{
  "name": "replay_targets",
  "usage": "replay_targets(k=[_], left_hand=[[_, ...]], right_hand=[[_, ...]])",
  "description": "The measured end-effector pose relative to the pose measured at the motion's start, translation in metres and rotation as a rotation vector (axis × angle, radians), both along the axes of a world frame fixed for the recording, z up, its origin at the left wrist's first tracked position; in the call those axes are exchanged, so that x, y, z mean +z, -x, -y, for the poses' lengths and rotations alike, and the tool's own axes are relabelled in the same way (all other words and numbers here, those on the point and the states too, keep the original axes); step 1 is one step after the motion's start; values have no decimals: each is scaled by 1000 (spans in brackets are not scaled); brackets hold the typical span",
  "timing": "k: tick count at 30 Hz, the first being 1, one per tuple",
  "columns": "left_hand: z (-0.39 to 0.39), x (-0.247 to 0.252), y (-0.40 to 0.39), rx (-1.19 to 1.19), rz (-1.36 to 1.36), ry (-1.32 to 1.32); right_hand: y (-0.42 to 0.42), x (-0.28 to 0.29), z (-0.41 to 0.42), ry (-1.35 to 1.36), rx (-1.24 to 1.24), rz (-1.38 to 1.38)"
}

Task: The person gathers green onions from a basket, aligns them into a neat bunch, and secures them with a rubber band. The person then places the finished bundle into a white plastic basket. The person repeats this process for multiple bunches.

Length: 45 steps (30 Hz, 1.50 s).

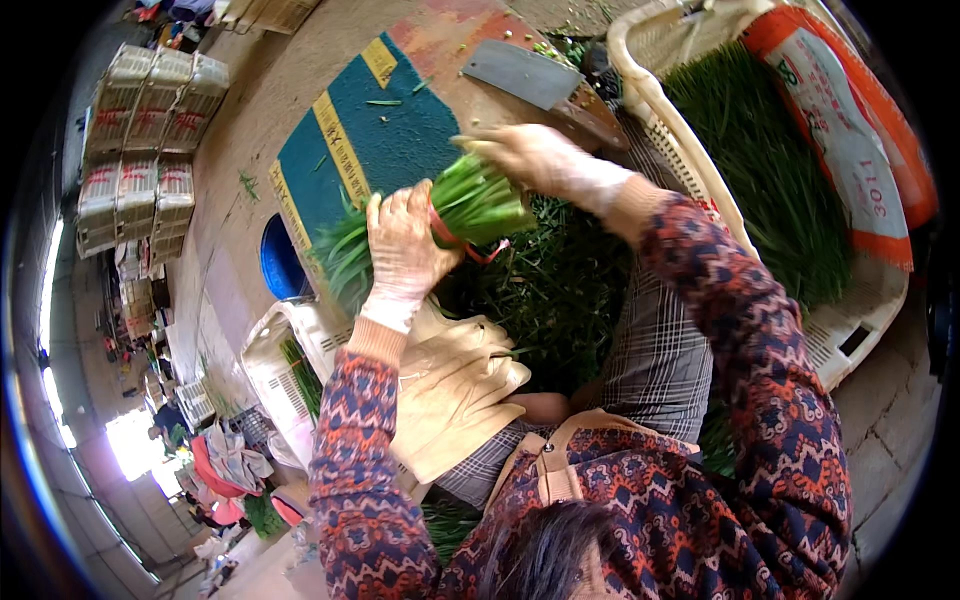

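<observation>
My left hand (411, 251), apparently in a thin pale glove, is wrapped around a bunch of green chives (480, 196). A red band (442, 225) circles the bunch, with one loose end hanging. The stem ends point right and the leafy tips spread to the left over the board. My right hand (529, 161), blurred by motion, is just above the stem ends; whether it pinches anything is unclear. Beyond it a cleaver (523, 73) with a wooden handle lies flat on the board (405, 127), which has a teal covering with yellow strips.
A cream plastic crate (731, 202) at right holds long chives (757, 165) and an orange-white sack (832, 127). Green trimmings (555, 277) lie below my hands. At left are a blue bucket (281, 256), another crate (262, 337) and stacked crates (139, 139). A beige cloth (450, 382) covers my lap.
</observation>
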State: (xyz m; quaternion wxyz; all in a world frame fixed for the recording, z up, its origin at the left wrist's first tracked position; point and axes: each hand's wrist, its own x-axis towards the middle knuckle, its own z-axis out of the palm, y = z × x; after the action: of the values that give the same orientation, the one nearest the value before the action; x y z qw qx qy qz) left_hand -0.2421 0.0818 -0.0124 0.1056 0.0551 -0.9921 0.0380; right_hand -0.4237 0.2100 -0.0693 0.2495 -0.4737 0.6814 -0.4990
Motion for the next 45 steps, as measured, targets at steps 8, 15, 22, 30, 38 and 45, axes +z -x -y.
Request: replay_targets(k=[8,15,22,30,38,45], left_hand=[[-24,12,-56,-5,-44,-243],[-56,8,-72,-47,-44,-932],[-73,-15,-113,55,-71,-1570],[-74,-31,-115,53,-65,-1601],[-65,-72,-126,22,-331,-1999],[-34,-25,-132,27,-749,-1939]], right_hand=[[-21,48,-52,246,17,5],[-61,83,-55,289,40,1],[-25,84,-56,288,-220,412],[-96,94,-13,-233,412,-240],[-23,43,-44,-280,157,-211],[-161,3,-50,-170,412,451]])
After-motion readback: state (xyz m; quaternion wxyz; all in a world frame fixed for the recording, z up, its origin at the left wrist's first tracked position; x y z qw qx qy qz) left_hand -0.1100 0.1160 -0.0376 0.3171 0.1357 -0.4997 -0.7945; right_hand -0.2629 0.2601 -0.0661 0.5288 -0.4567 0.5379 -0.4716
